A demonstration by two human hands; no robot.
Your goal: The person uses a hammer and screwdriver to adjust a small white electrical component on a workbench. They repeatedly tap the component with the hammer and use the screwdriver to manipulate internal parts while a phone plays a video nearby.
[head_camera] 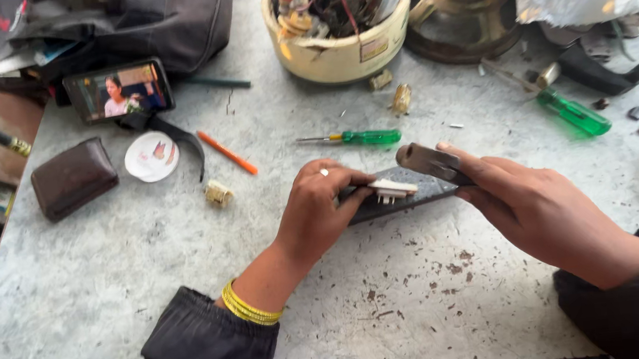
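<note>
My left hand (321,209) pinches a small white plastic part with short metal pins (392,189) and presses it onto a flat dark metal file (407,198) lying on the grey table (112,301). My right hand (529,206) grips the file's brown handle end (429,162). A ring is on a left finger, and yellow bangles circle that wrist. Both sleeves are dark.
A small green screwdriver (354,138) lies just beyond the hands, a larger one (572,111) at right. A cream bowl of parts (342,48), a dark bag (125,26), a phone (118,90), a brown wallet (73,178), an orange pen (227,152) and brass bits (218,193) lie around.
</note>
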